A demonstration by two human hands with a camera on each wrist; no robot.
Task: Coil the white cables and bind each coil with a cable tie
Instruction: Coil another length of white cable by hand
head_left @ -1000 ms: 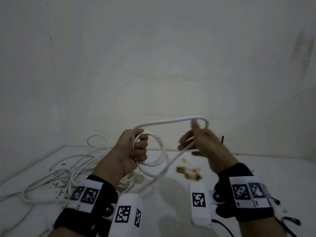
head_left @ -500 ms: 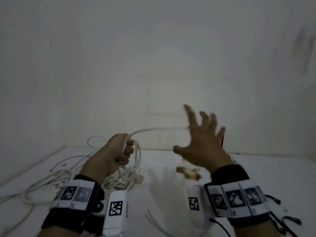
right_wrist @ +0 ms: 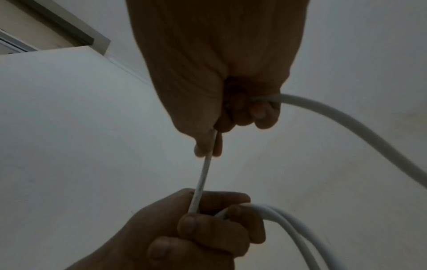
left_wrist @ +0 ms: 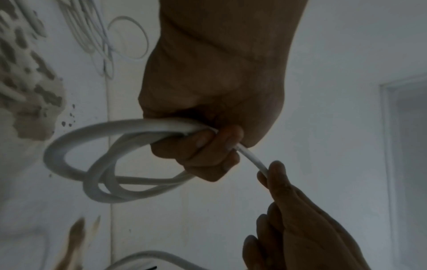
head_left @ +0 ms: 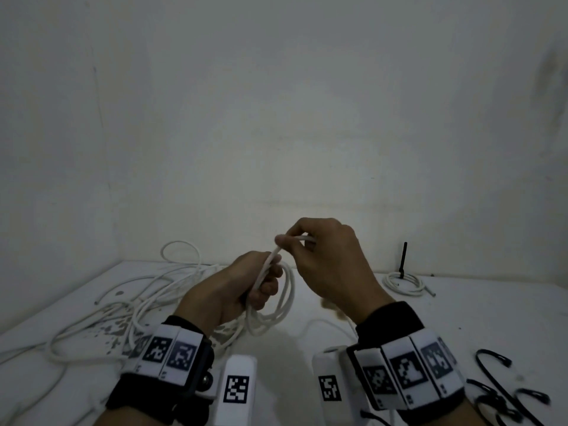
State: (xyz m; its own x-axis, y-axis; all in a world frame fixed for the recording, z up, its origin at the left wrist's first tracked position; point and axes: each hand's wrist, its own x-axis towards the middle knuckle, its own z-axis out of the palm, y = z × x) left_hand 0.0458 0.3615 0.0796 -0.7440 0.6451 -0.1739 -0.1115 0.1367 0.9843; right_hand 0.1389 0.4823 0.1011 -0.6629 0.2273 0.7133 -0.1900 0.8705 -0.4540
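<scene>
My left hand [head_left: 261, 284] grips a small coil of white cable [head_left: 284, 302] held above the white table [head_left: 307, 348]; its loops [left_wrist: 76, 164] hang below the fist. Just above and to the right, my right hand [head_left: 295, 241] pinches the same cable's straight run [right_wrist: 203, 175] between thumb and fingers. From its fist a free length [right_wrist: 346, 120] trails away. A tangle of loose white cables [head_left: 123, 302] lies on the table at the left. A bound white coil [head_left: 402, 282] sits at the back right. Black cable ties [head_left: 504, 385] lie at the front right.
A black stick [head_left: 403, 256] stands upright by the bound coil at the back wall. Chipped, stained patches [head_left: 107, 330] mark the table under the loose cables. Walls close the table at the back and left.
My right hand, spread open in the air half a second ago, has come down and left and now pinches the cable close above my left fist. The coil has gained a loop.
</scene>
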